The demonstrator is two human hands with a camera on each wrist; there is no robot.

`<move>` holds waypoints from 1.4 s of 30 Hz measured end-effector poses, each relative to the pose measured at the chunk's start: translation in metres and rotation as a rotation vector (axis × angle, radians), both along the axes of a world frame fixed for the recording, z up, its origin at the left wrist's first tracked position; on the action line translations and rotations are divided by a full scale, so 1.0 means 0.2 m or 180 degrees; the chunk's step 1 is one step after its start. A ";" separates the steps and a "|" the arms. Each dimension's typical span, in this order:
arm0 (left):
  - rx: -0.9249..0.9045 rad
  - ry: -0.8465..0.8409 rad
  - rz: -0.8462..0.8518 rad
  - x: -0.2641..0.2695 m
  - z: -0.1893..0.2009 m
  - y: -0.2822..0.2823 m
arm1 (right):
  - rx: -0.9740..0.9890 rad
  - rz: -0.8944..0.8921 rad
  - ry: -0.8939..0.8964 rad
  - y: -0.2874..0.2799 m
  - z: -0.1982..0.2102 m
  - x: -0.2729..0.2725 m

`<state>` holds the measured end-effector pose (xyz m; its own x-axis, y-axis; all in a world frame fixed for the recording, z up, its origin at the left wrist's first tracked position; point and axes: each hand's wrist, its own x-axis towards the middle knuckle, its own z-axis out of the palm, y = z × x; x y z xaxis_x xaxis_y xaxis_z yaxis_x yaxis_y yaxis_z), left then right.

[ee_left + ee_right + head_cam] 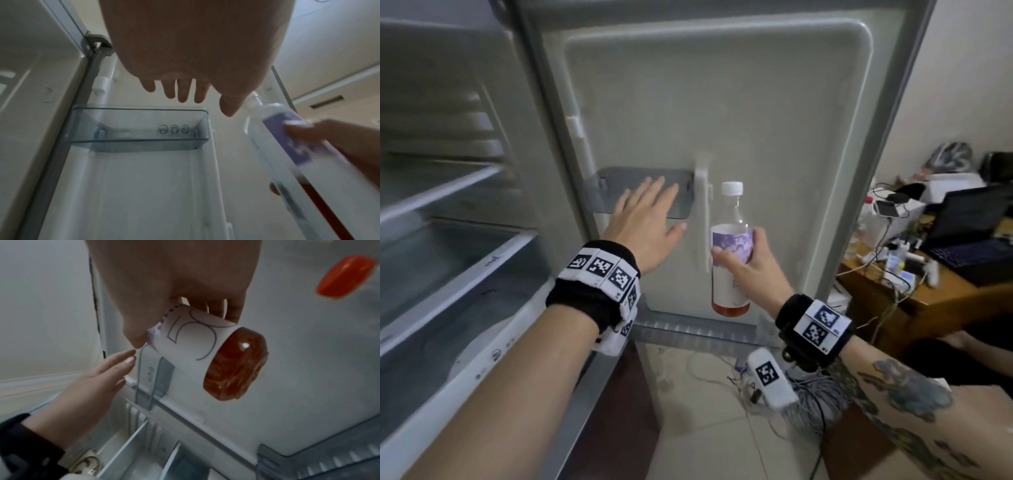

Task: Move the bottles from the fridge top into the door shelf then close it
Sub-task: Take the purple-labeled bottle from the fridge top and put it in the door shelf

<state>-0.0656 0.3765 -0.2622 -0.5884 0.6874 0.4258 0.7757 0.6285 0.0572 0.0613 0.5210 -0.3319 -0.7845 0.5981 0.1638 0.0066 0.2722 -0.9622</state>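
The bottle (731,246) stands upright in the air in front of the open fridge door (774,120), white cap up, a purple-and-white label round its middle and reddish-brown liquid filling only its bottom part. The right hand (748,265) grasps it round the label, thumb on the near side and fingers curled behind, so the bottle rises from the hand toward 12 o'clock and its base hangs below the fist. In the right wrist view the base (236,365) points toward the camera, the fingers (232,309) wrapped over the label.

At 9 o'clock from the bottle, just beside it, sits the small clear door shelf (616,192), fixed to the door's inner panel. The left hand (647,226) is released, fingers straight and slightly spread, stretched over that shelf; whether it touches is not clear. In the left wrist view the shelf (139,129) lies below the fingertips (183,95), with the bottle (287,138) at 3 o'clock.

A ribbed lower door rack (695,330) runs below the bottle at 6 o'clock. Farther out at 3 o'clock, a cluttered counter (928,294) carries a laptop (976,233) and cables.
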 end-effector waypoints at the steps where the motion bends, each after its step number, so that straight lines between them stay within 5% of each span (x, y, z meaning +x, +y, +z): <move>1: -0.0036 -0.0012 -0.0043 -0.01 0.00 0.01 | 0.0093 -0.0090 -0.0103 0.02 -0.04 0.00; 22: 0.0036 -0.0005 -0.0050 -0.02 -0.09 0.06 | 0.1015 -0.0508 -0.1061 0.23 -0.63 -0.20; 34: 0.0057 0.0006 -0.0055 -0.03 -0.10 0.07 | 0.1883 -0.0451 -0.1160 0.14 -0.73 -0.21; 42: 0.0049 0.0000 -0.0072 -0.03 -0.12 0.07 | 0.1721 -0.0428 -0.1425 0.14 -0.70 -0.23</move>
